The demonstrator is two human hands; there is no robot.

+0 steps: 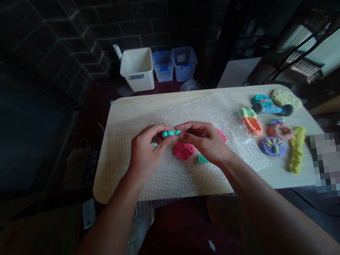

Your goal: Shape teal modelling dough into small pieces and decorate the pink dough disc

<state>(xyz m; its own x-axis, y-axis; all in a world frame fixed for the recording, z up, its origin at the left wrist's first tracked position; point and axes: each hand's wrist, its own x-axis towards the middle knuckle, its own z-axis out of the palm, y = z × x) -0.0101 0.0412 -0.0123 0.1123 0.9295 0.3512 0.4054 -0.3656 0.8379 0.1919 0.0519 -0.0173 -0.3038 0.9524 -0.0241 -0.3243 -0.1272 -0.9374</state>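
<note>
My left hand (144, 150) is closed in a pinch on small mint-green clay balls (168, 133) in a row. A bit more green shows within its curled fingers. Facing it, my right hand (205, 139) has thumb and fingers together at another small green ball (177, 132). Both hands are held over bubble wrap (160, 175). Beneath them lies a bumpy pink clay piece (183, 151), and more pink shows beyond my right hand. A green bumpy piece (202, 159) sits partly hidden by my right wrist.
The table's (102, 183) right side bears several coloured clay shapes, among them an orange and green one (252, 124), a purple disc (273, 147) and a yellow strip (297, 149). Behind the table stand a white bin (140, 81) and two clear bluish bins (165, 75).
</note>
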